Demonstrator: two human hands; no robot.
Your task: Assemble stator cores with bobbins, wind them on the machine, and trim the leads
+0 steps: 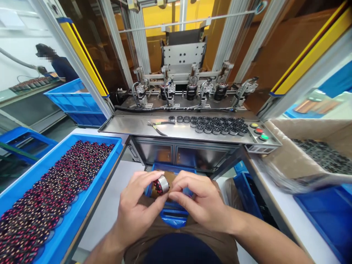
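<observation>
Left hand (140,205) grasps a short silver metal cylinder (164,184) with a red-and-black end; right hand (200,200) bunches its fingertips just beside, grip unclear; seemingly fine fingertip work, calling next for steadiness

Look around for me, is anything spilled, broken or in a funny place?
Nothing looks clearly spilled or broken. The oddest thing is the pliers, lying open and slanted on the metal shelf, left of the bunched-up round parts: a lone tool beside all those parts.
</observation>
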